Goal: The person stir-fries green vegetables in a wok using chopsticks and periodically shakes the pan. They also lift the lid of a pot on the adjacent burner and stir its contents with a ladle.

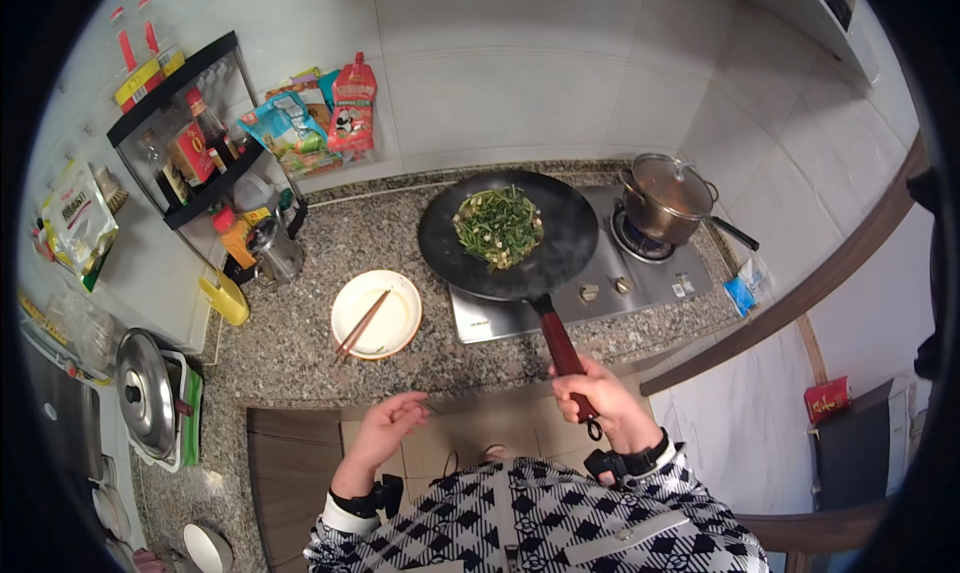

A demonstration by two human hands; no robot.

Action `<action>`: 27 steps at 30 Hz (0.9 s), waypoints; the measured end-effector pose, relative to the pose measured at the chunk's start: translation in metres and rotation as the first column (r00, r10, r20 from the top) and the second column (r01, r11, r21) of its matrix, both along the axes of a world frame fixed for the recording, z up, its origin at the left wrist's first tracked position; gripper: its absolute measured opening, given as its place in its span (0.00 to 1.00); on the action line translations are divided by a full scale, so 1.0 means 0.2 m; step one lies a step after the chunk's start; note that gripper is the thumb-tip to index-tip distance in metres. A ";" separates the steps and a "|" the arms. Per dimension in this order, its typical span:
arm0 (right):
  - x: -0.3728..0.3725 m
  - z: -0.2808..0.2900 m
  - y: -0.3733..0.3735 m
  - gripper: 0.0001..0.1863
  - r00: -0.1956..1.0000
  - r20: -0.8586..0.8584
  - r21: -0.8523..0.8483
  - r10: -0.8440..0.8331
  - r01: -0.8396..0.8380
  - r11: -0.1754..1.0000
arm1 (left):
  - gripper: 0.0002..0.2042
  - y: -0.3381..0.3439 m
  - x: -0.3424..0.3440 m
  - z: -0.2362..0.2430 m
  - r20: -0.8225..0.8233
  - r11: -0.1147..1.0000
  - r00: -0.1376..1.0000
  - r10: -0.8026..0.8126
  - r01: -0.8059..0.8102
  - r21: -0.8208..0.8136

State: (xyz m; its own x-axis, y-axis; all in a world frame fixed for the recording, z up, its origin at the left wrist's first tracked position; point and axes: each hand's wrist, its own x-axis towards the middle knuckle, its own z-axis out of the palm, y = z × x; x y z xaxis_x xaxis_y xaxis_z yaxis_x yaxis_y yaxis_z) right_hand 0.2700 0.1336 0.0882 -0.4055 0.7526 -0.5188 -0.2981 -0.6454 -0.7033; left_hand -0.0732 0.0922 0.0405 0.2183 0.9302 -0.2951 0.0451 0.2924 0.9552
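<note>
My right hand (598, 398) is wrapped round the dark red handle of a black frying pan (560, 243). The pan is at the left burner of the steel gas stove (500, 320), tilted a little. Inside it lies a heap of cooked chopped greens (498, 226) with small pale bits, and faint steam shows at the right. My left hand (385, 435) hovers off the counter's front edge, fingers loosely bent, holding nothing. Just beyond it on the counter stands a white plate (400, 318), with a pair of brown chopsticks (363, 325) resting across its left side.
A lidded pot (668, 201) sits over a lit burner at the right, its handle pointing outward. Left of the plate are a steel pitcher (273, 248), a yellow scoop-like holder (226, 299) and a black condiment rack (180, 138). A steel lid (147, 393) leans at far left.
</note>
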 end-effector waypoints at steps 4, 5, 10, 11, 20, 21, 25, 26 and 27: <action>-0.07 -0.03 0.21 0.11 0.989 -0.145 0.120 -0.008 0.026 0.992 | 0.15 0.03 0.03 -0.01 0.003 1.000 1.000 -0.007 0.007 -0.010; -0.08 -0.03 0.25 0.11 0.983 -0.184 0.185 -0.016 0.051 0.981 | 0.15 0.02 0.03 0.00 0.038 0.999 0.999 -0.030 0.029 0.035; -0.02 0.00 0.06 0.10 0.998 0.009 0.161 -0.069 0.067 0.985 | 0.15 -0.06 -0.02 0.06 0.007 1.000 1.000 -0.005 0.005 0.029; 0.00 0.01 0.00 0.11 0.998 -0.011 0.104 -0.064 0.065 0.992 | 0.15 -0.07 -0.03 0.06 -0.043 0.999 0.999 0.029 -0.030 -0.032; -0.07 0.01 0.18 0.12 0.992 -0.101 0.179 -0.077 0.094 0.979 | 0.15 -0.05 0.00 0.07 0.062 0.997 0.998 0.003 -0.008 0.071; -0.04 0.02 0.12 0.12 0.993 -0.005 0.157 -0.114 0.114 0.981 | 0.15 -0.07 -0.01 0.08 0.067 0.997 0.998 0.005 -0.010 0.072; 0.05 0.06 -0.08 0.15 0.997 0.071 0.017 0.000 -0.001 1.000 | 0.14 -0.10 -0.05 0.08 -0.077 0.997 0.994 0.072 -0.074 -0.027; 0.04 0.05 -0.07 0.15 0.999 -0.038 0.078 -0.015 0.018 0.997 | 0.14 -0.10 -0.05 0.07 -0.065 0.998 0.996 0.066 -0.066 -0.006; 0.02 0.05 -0.02 0.15 0.996 -0.094 0.096 0.002 0.007 0.995 | 0.14 -0.09 -0.04 0.07 -0.008 0.998 0.999 0.038 -0.038 0.044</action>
